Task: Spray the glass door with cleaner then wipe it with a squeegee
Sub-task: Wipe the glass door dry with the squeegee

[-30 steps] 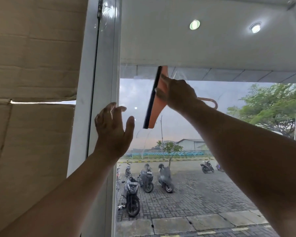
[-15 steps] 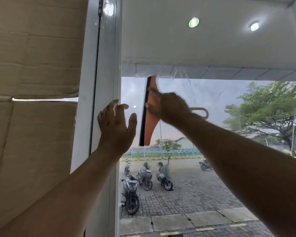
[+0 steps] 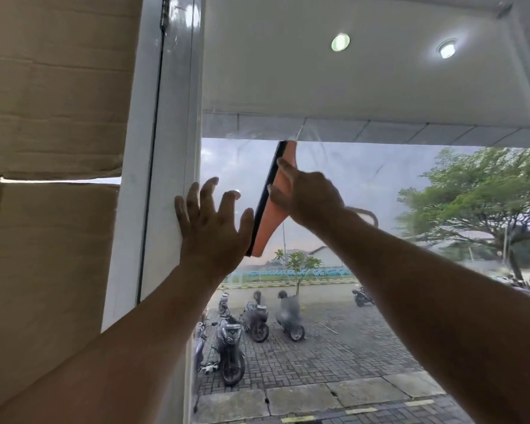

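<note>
An orange squeegee (image 3: 271, 221) with a black rubber blade stands almost upright against the glass door (image 3: 364, 185), its blade facing left. My right hand (image 3: 308, 197) grips the squeegee by its handle, fingers laid on the orange body. My left hand (image 3: 210, 228) presses flat with spread fingers on the white door frame (image 3: 172, 148) and the glass edge, just left of the blade. Wet streaks show on the glass above and right of the squeegee. No spray bottle is in view.
Cardboard sheets (image 3: 52, 117) cover the pane left of the frame. Through the glass I see a white canopy with two lights, parked motorbikes (image 3: 230, 341) on paving, and a tree (image 3: 484, 203) to the right.
The squeegee has slid left across the glass toward the frame, and now nearly touches my left thumb. My left hand's fingers have spread wider on the frame.
</note>
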